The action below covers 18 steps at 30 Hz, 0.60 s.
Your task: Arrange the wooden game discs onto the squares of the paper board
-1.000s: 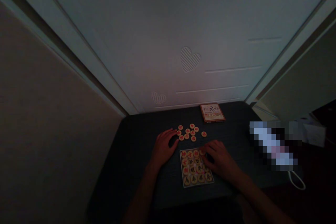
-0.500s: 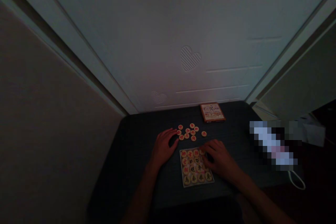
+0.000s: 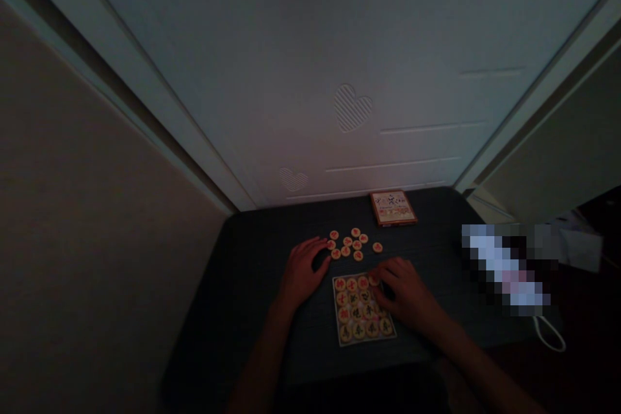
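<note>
My left hand (image 3: 303, 272) rests on the dark table with its fingers apart, the fingertips beside a loose group of round Chinese chess pieces (image 3: 347, 242) with red characters. My right hand (image 3: 405, 291) reaches over the right side of a square tray (image 3: 367, 341), its fingers closed around a Chinese chess piece (image 3: 373, 280) at the tray's far right corner. Rows of pieces with red and black characters lie in the tray. The hand covers part of the tray's right side.
At the back of the dark table (image 3: 252, 259), a flat printed box (image 3: 392, 207) lies near the white panel (image 3: 272, 110) with heart patterns. To the right is a pixelated pale object (image 3: 504, 268) with a white cord loop (image 3: 550, 336). A wall stands on the left.
</note>
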Motion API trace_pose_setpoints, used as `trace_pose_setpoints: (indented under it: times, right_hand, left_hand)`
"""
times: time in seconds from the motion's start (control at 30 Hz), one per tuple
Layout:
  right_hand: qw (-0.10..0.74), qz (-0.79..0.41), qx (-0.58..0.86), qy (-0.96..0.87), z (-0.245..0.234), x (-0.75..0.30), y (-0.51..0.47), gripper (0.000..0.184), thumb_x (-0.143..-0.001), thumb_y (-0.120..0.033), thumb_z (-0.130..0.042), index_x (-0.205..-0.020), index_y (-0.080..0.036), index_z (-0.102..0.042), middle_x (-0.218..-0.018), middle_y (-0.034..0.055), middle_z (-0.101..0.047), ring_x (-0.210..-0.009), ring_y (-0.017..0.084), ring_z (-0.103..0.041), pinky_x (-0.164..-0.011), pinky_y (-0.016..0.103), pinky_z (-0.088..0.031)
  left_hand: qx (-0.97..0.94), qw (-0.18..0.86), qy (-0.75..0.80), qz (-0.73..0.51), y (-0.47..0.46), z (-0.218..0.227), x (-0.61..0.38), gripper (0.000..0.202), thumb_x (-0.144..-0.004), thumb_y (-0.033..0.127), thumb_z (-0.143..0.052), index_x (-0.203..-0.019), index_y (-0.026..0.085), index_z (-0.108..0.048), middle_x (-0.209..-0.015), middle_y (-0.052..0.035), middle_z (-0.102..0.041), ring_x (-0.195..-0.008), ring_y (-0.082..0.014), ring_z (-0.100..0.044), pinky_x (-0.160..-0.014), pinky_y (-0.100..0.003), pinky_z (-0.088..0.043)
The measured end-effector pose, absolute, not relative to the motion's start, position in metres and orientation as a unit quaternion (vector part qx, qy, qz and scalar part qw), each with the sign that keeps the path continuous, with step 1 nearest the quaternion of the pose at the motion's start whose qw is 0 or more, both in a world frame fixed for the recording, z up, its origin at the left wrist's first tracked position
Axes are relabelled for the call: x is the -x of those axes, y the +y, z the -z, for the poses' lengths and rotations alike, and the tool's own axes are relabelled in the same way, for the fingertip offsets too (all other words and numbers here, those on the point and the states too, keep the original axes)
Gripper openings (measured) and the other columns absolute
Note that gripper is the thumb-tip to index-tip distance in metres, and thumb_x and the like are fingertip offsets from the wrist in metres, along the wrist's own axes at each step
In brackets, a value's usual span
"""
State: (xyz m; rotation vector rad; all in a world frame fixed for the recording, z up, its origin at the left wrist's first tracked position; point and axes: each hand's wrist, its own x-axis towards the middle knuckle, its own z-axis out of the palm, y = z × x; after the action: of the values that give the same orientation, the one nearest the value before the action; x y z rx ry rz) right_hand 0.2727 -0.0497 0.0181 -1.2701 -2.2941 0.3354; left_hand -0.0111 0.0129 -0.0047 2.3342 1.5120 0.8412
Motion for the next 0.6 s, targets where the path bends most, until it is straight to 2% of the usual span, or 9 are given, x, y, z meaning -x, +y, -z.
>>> trace_pose_setpoints:
  times: [0.6]
  right_hand:
    - [0.265,-0.109,0.46,-0.841,-0.0198,-0.2741,-0.0518,0.023,-0.091,-0.019,-0.066,-0.114,-0.023,-0.067,-0.108,0.0088,-0.07,-0.101,0.025,-0.063,-0.089,0.042,-0.049]
  left_hand:
    - [-0.799,0.12,0.517,-0.284,0.0134,0.0052,0.0118,0.033,-0.096,0.032,-0.062,-0.129,0.032,-0.063,-0.134,-0.002,-0.068,-0.13,-0.0262,-0.058,-0.11,-0.052,-0.044]
